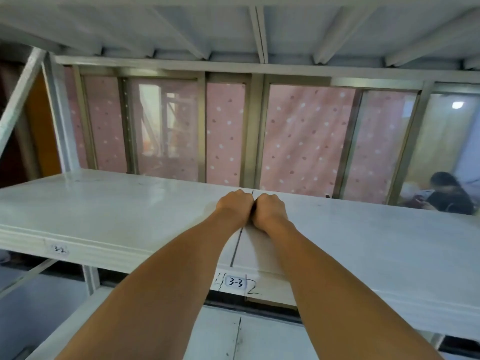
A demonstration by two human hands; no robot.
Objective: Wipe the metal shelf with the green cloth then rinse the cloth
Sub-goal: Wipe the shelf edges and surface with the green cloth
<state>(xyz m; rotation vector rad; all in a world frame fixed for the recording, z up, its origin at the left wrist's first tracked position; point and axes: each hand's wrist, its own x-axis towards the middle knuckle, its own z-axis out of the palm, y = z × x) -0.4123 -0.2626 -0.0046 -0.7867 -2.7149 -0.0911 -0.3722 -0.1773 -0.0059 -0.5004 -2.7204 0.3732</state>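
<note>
Nearest us, by the "3-3" label (pixel 235 282) on its front lip, our forearms reach out over the metal shelf (pixel 117 211). Farther in, our left hand (pixel 233 207) and right hand (pixel 270 210) sit knuckle to knuckle over the seam (pixel 237 246) between two panels. The fingers of both are curled tight into fists, and nothing shows in either. The green cloth is nowhere in view, so wiping has not begun. We judge the risks to be bare arms smearing the surface and grime pushed into that seam. Beyond stands a window (pixel 226 71) with a pink curtain (pixel 306 141).
</note>
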